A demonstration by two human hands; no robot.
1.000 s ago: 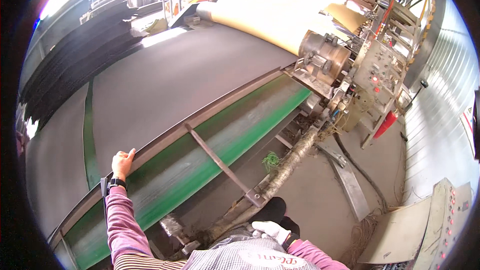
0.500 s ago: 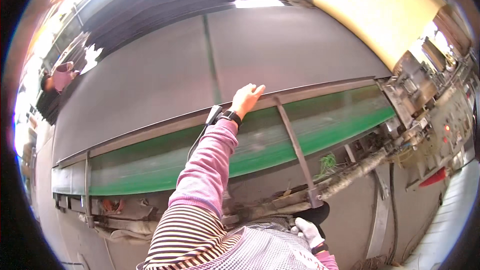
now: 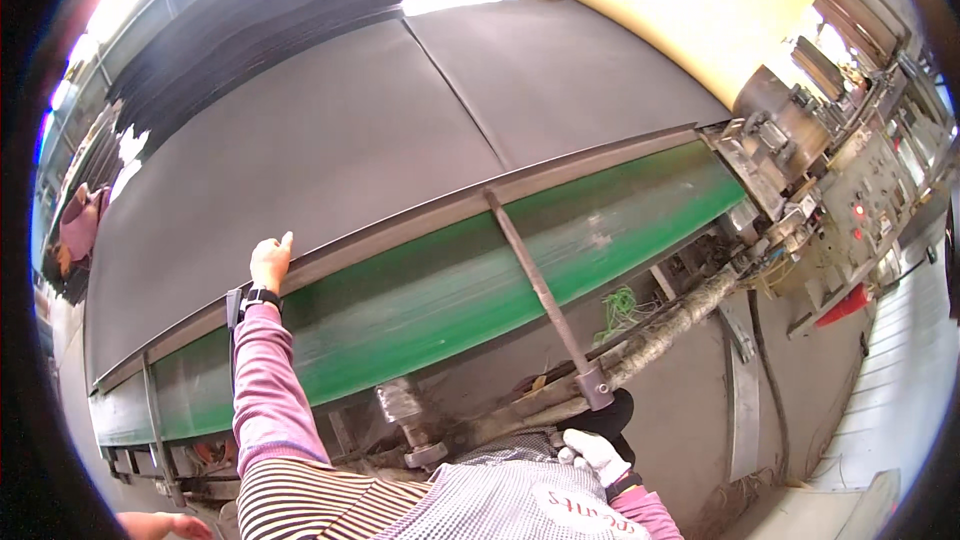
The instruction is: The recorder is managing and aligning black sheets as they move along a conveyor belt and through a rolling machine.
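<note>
My bare left hand (image 3: 269, 262) is over the near edge of a large dark grey sheet (image 3: 300, 130), just above the metal edge bar (image 3: 390, 220). Its fingers look curled together with the thumb sticking out; whatever they hold, if anything, is hidden. That wrist carries a black watch (image 3: 263, 297) and a slim grey device (image 3: 235, 308). My right hand (image 3: 597, 455), in a white glove, rests low against my grey mesh apron (image 3: 480, 495). Its fingers are bent inward, and I cannot see what lies in them. A narrow dark seam (image 3: 455, 90) crosses the sheet.
A green belt (image 3: 420, 310) runs below the bar, crossed by a slanting metal post (image 3: 540, 295). Rollers and machinery (image 3: 785, 135) stand at right beside a yellow sheet (image 3: 690, 10). Someone in pink (image 3: 80, 225) is at far left; another person's hand (image 3: 160, 525) shows lower left.
My left hand has moved left along the edge bar, away from the post. The sheet's seam has shifted rightward relative to the post and looks narrower. My right hand stays at my apron.
</note>
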